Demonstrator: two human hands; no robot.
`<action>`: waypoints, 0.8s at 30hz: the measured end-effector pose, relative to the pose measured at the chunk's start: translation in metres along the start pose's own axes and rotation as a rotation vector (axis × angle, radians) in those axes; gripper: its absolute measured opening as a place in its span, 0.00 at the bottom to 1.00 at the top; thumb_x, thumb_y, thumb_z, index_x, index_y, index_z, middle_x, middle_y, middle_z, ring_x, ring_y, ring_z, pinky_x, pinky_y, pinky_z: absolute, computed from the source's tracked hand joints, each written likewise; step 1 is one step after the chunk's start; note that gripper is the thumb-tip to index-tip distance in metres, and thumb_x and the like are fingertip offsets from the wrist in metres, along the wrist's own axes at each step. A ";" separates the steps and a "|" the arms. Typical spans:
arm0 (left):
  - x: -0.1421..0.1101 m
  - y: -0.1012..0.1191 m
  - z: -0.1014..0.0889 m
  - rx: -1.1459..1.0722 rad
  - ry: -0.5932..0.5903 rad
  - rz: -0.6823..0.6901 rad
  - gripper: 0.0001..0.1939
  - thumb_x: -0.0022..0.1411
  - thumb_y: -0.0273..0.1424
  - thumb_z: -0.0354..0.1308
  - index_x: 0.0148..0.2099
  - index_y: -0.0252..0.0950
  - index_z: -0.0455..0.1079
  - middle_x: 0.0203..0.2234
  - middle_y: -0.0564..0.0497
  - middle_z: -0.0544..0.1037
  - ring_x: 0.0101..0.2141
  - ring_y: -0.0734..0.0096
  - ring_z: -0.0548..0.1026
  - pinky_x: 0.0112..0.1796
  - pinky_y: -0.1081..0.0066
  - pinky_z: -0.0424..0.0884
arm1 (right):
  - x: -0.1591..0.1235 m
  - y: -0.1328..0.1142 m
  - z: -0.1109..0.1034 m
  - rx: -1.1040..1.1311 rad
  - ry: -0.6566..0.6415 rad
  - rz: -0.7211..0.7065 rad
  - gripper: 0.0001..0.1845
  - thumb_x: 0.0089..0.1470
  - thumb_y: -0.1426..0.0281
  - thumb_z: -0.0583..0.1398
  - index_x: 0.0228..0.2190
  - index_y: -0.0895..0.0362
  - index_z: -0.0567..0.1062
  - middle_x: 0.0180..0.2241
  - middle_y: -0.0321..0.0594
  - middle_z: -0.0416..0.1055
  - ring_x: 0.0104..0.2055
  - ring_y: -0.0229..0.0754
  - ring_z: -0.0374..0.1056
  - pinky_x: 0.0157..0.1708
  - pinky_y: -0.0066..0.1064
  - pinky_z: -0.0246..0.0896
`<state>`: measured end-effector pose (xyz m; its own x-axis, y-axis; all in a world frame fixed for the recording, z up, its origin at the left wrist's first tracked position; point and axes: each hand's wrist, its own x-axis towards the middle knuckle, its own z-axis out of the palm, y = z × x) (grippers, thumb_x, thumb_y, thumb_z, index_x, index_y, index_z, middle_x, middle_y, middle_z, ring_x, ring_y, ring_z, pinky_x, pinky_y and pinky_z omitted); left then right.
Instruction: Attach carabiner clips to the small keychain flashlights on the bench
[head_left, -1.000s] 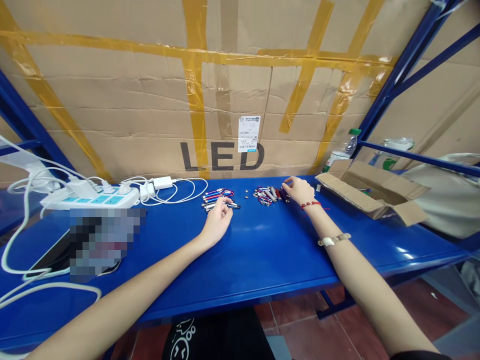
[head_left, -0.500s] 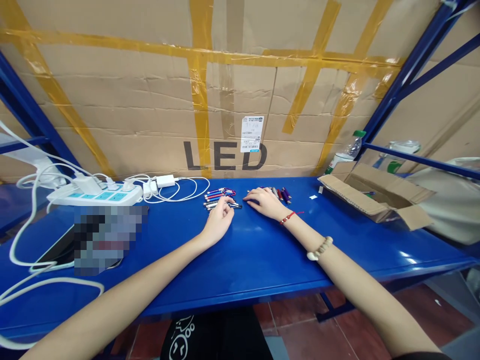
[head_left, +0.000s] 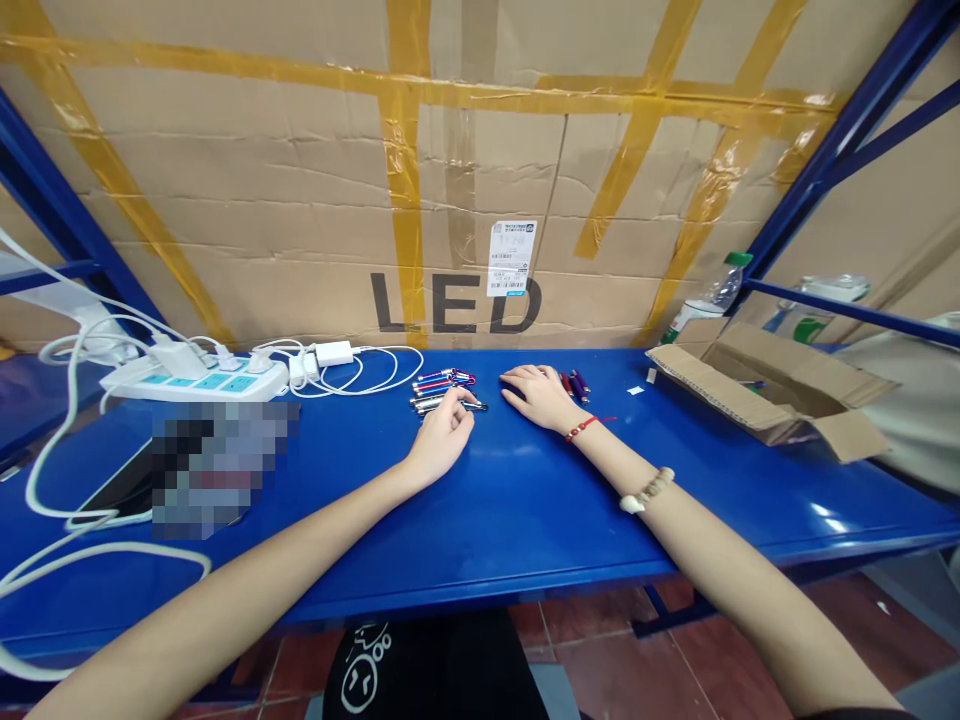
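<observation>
My left hand (head_left: 442,437) rests on the blue table with its fingers curled in against a row of small metallic tubes with clips (head_left: 444,381). The tubes lie side by side, blue, red, silver and black. What the curled fingers hold, if anything, is hidden. My right hand (head_left: 541,398) lies palm down over a second group of such tubes, its fingers stretched toward the left and covering most of them. Dark red and purple tubes (head_left: 578,386) show past its right side. A red string bracelet and a beaded bracelet are on the right arm.
An opened cardboard box (head_left: 765,400) stands at the right, with a green-capped bottle (head_left: 709,295) behind it. White paper scraps (head_left: 636,390) lie near the box. A power strip (head_left: 202,380) with white cables and a blurred-out device (head_left: 225,470) occupy the left.
My right hand has moved left from the right end of its tube group and now covers the group's left and middle. My left hand has stayed by its row. The view shifts slightly.
</observation>
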<state>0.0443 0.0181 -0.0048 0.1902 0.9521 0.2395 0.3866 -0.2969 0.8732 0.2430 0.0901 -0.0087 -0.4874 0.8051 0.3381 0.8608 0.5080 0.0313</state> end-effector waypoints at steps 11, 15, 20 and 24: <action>0.000 -0.003 0.000 0.030 -0.002 0.009 0.09 0.57 0.25 0.47 0.40 0.39 0.62 0.19 0.60 0.61 0.22 0.77 0.62 0.28 0.74 0.57 | -0.005 -0.032 -0.018 0.186 0.046 -0.213 0.14 0.60 0.65 0.53 0.43 0.56 0.74 0.47 0.43 0.71 0.49 0.45 0.64 0.46 0.38 0.53; 0.001 -0.006 0.001 0.027 -0.005 0.050 0.08 0.57 0.24 0.47 0.39 0.39 0.62 0.19 0.60 0.60 0.22 0.77 0.61 0.28 0.75 0.57 | -0.008 -0.050 -0.018 0.229 0.005 -0.290 0.14 0.59 0.64 0.54 0.43 0.57 0.73 0.46 0.44 0.71 0.48 0.46 0.63 0.45 0.38 0.54; 0.000 -0.006 0.000 0.023 -0.018 0.045 0.08 0.57 0.24 0.47 0.40 0.39 0.63 0.19 0.60 0.60 0.22 0.77 0.61 0.27 0.75 0.56 | -0.008 -0.048 -0.016 0.211 -0.003 -0.258 0.12 0.59 0.65 0.54 0.39 0.58 0.74 0.41 0.44 0.72 0.44 0.45 0.64 0.43 0.38 0.55; -0.001 -0.004 0.000 0.032 -0.013 0.026 0.08 0.57 0.25 0.48 0.40 0.39 0.63 0.19 0.60 0.61 0.22 0.77 0.62 0.27 0.75 0.57 | -0.007 -0.043 -0.018 0.234 0.016 -0.235 0.10 0.57 0.65 0.57 0.35 0.57 0.75 0.38 0.42 0.72 0.42 0.44 0.64 0.43 0.37 0.55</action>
<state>0.0425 0.0188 -0.0083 0.2122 0.9430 0.2564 0.4096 -0.3240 0.8528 0.2119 0.0570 0.0043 -0.6645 0.6539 0.3617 0.6674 0.7370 -0.1063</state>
